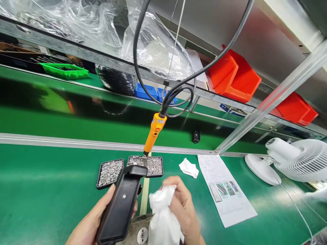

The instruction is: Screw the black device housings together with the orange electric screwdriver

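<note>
The head view shows two bare hands above a glossy green workbench (51, 207). The left hand (89, 219) grips a long black casing with rounded edges and a raised far end (118, 209): the thumb lies along its left edge and fingertips show at its right edge, so the fingers are clamped on it. The casing is tilted, at the lower middle of the view, its face turned up with one small bright spot on it.

The right hand (185, 211) is just to the right, its thumb and bent fingers closed on a crumpled soft white cloth (165, 223) that hangs down from them. Whether the cloth touches the casing cannot be told. Below and between the hands, partly hidden, is a dull grey metal block (134, 233) with a round silver disc (142, 235) on it.

Beyond the casing are three shallow black trays (162, 167) filled with small shiny metal pieces; the middle and right ones stand side by side, the left one slightly apart. Over them an orange cylindrical power screwdriver (154, 132) hangs on a looped dark cable (136, 54), tip down; contact with the trays cannot be judged.

A second folded white cloth (189, 168) lies near a printed white sheet with small photographs (232, 211). A white desk fan (301, 160) stands farther right, and two red plastic bins (236, 92) are at the shelf above.
</note>
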A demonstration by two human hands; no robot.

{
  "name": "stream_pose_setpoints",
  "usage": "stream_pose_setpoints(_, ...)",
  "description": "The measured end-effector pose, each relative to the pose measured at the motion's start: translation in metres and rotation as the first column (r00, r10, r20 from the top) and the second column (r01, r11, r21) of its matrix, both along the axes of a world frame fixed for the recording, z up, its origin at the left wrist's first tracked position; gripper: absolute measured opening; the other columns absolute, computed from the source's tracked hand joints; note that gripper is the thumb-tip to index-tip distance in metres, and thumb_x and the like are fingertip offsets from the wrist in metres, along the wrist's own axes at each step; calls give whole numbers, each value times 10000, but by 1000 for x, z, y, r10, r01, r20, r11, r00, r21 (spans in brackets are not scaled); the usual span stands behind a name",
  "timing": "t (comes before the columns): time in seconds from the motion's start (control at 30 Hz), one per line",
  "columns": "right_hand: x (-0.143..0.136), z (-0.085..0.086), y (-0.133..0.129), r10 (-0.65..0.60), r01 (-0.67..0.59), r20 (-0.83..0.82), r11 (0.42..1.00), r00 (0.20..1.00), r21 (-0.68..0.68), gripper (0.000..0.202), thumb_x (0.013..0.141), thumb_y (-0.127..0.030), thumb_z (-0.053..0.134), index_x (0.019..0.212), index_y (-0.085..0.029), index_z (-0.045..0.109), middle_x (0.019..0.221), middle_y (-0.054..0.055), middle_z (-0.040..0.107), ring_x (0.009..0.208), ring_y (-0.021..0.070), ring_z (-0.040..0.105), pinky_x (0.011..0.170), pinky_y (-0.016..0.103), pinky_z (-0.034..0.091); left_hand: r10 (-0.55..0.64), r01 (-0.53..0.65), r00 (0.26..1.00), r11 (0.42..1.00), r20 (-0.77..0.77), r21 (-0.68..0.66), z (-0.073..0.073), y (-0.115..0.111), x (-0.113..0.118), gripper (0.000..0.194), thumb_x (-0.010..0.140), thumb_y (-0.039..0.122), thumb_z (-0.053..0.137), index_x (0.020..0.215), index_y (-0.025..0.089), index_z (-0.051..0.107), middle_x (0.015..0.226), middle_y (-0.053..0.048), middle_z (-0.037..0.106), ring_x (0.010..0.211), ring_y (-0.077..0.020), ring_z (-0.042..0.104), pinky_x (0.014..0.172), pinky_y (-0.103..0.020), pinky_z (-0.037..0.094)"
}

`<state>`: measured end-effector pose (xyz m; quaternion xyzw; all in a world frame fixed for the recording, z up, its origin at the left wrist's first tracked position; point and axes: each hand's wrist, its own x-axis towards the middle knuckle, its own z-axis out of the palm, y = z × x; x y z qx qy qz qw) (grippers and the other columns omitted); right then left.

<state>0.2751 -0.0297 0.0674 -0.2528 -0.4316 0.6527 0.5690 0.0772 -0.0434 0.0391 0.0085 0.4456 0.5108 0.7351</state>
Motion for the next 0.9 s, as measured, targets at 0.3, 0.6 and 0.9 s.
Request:
stream_pose_setpoints(0.3,-40,-31,-13,-624,278,281,645,729,712,293,871,-108,596,1087,-271,709,988,49,718,927,213,714,771,344,590,-24,23,997,1000,78,15,-5,-4,6,695,740,358,869,1381,210,646,1128,-92,779,894,-285,755,783,-380,657)
stream_pose_setpoints(0.6,-71,-39,-22,-910,131,301,348,283,928,353,868,-84,551,1155,-242,681,929,29,802,1070,304,740,1000,518,491,50,-50,998,999,-36,-1,4,-8,10,562,847,341,775,1381,226,643,1176,-95,763,975,-261,747,756,-296,653)
stream_pose_setpoints(0.9,-71,-48,-23,-900,141,308,363,308,921,423,885,-86,545,1253,-264,651,897,39,801,945,281,763,860,483,558,38,-37,998,999,-44,24,-7,-10,6,596,821,316,810,1382,214,634,1220,-88,748,1041,-247,734,864,-287,635)
